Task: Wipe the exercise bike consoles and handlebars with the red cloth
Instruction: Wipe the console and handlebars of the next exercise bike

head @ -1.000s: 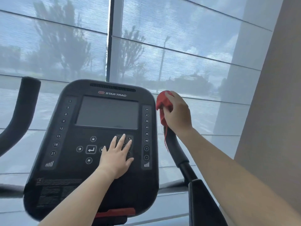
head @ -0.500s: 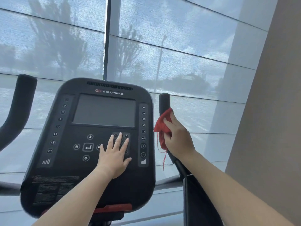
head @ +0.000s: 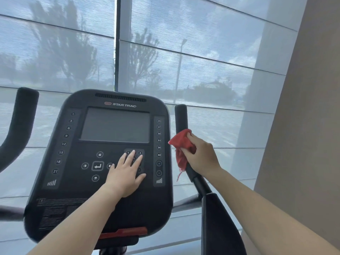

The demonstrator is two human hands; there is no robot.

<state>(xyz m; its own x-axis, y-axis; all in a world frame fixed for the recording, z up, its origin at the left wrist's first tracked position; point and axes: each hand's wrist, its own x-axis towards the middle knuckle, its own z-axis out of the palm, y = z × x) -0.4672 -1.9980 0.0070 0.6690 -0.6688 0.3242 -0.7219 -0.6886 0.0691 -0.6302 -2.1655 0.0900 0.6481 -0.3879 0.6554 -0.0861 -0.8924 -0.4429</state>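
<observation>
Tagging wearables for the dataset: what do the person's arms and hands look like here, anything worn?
Both forearms are bare as far as the frame shows: no sleeves or cuffs in view. The left hand and the right hand wear no gloves. No watch, wristband or bracelet shows at either wrist, and no rings are visible on the fingers that show. No markings stand out.

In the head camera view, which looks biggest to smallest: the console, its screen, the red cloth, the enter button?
1. Console
2. Screen
3. Red cloth, partly hidden by the right hand
4. Enter button
</observation>
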